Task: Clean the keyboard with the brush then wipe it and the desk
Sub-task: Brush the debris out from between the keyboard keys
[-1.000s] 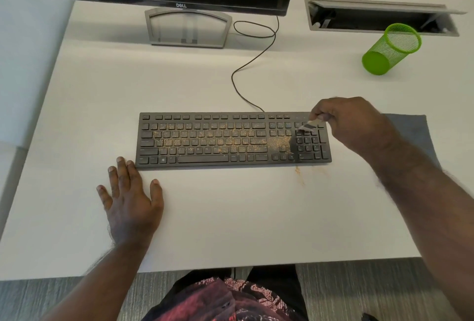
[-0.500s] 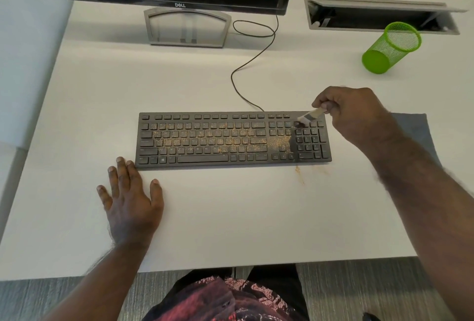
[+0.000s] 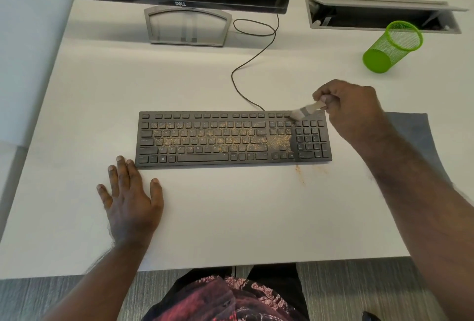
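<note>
A black keyboard (image 3: 205,138) lies on the white desk (image 3: 230,218), its letter keys dusted with yellowish crumbs; the number pad looks clean. My right hand (image 3: 351,110) grips a small pale brush (image 3: 306,110), whose bristles touch the top row just left of the number pad. My left hand (image 3: 129,197) rests flat on the desk, fingertips at the keyboard's front left corner. A grey cloth (image 3: 415,136) lies to the right, partly under my right forearm.
A monitor on a silver stand (image 3: 187,25) stands at the back, with the keyboard cable (image 3: 246,69) looping behind. A green mesh cup (image 3: 392,46) stands at the back right, before an open cable tray (image 3: 379,15). Crumbs (image 3: 298,170) lie on the desk below the keyboard.
My right hand has moved the brush away from me, from the number pad's upper keys up to the keyboard's top row. My left hand has stayed still.
</note>
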### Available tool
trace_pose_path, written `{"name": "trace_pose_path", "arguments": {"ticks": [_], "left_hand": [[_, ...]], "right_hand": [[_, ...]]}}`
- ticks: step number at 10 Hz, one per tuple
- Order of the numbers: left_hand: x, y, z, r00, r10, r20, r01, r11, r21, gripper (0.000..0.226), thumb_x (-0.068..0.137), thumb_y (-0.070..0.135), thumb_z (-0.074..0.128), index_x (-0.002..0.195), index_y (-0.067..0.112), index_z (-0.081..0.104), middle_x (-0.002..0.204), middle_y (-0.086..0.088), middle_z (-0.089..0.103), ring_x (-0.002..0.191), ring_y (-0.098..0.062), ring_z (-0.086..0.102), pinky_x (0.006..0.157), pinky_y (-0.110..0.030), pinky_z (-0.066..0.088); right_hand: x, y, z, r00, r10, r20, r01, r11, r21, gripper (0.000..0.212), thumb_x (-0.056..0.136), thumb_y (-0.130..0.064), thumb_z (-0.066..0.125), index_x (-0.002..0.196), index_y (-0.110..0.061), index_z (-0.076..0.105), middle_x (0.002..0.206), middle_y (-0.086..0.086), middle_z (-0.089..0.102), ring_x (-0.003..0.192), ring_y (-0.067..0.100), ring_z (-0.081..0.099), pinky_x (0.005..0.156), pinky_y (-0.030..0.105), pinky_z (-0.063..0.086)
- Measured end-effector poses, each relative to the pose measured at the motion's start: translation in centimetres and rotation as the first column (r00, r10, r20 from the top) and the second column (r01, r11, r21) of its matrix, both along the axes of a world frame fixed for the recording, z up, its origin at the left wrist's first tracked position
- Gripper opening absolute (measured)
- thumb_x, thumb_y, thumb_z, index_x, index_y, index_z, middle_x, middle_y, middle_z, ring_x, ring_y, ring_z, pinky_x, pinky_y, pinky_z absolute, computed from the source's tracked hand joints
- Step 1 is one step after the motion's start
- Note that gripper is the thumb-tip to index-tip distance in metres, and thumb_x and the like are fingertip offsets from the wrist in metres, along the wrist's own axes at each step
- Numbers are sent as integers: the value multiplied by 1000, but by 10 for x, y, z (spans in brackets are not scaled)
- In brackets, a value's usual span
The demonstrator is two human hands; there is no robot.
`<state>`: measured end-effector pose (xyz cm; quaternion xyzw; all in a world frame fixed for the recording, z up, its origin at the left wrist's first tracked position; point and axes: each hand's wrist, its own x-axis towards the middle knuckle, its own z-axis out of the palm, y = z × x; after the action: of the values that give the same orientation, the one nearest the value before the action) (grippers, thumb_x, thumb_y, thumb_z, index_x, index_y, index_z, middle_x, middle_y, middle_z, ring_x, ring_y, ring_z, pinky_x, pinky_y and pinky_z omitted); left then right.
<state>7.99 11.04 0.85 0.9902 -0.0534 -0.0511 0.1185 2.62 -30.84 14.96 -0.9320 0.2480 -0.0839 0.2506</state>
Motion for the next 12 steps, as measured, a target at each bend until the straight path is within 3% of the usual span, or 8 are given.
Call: {"name": "trace_pose_path", "arguments": {"ticks": [1,3,4,6,8,9,10,12], "left_hand": [[0,1,0,1000,-3,-2,3,1000,6,80,96,51,24,161,6,18,172,-7,9,158,-27,4,126,-55,2],[0,1,-1,1000,-3,-6,3,1000,6,79,97,51,24,162,7,16,172,-6,7,158,-25,3,127,-54,1],[0,1,-1,1000,-2,-4,2,1000,8,79,96,51,24,162,7,16,172,-6,7,158,-25,3,127,-54,1],[-1,2,0,1000,-4,-7,4,1000,8,79,96,51,24,162,7,16,172,-7,7,158,-26,3,126,-55,2],[0,1,0,1000,-4,-7,4,1000,6,79,97,51,24,162,7,16,172,-6,7,158,-25,2,127,-54,1],[-1,1,-1,1000,-3,-5,3,1000,7,79,97,51,24,162,7,17,172,-7,8,158,-26,3,126,-55,2],[-1,1,-1,1000,8,1,-8,1000,-1,79,96,50,26,161,6,20,171,-7,9,158,-27,6,126,-55,3],[0,0,0,1000,3,-1,-3,1000,1,79,96,50,26,161,6,19,172,-7,9,158,-27,5,126,-55,2]], "right_hand": [[5,5,-2,997,-52,61,54,998,-22,22,98,-13,50,106,-19,70,96,-2,71,80,10,59,66,17,39],[6,11,-2,996,-79,-47,78,997,-23,21,96,-20,48,104,-25,67,93,-3,73,79,17,67,77,35,55],[4,15,-2,994,-44,-97,43,999,-18,21,96,-20,48,102,-25,67,89,-2,73,78,17,67,78,37,56],[13,19,-11,999,-38,-13,38,999,7,22,99,-15,48,108,-19,67,100,2,74,88,19,68,80,33,55],[9,6,-6,994,-86,71,85,996,28,22,97,-14,49,109,-18,67,99,0,74,86,9,66,70,12,47],[5,8,-8,998,-56,28,54,997,51,20,96,-19,51,105,-22,68,94,-3,74,80,9,69,76,28,56],[4,13,-13,999,-38,12,38,999,5,21,97,-19,50,105,-23,68,96,-4,73,85,15,68,78,35,56],[5,6,-10,994,-72,84,71,997,14,22,96,-15,49,107,-19,68,97,-3,73,86,12,67,79,25,52]]}}
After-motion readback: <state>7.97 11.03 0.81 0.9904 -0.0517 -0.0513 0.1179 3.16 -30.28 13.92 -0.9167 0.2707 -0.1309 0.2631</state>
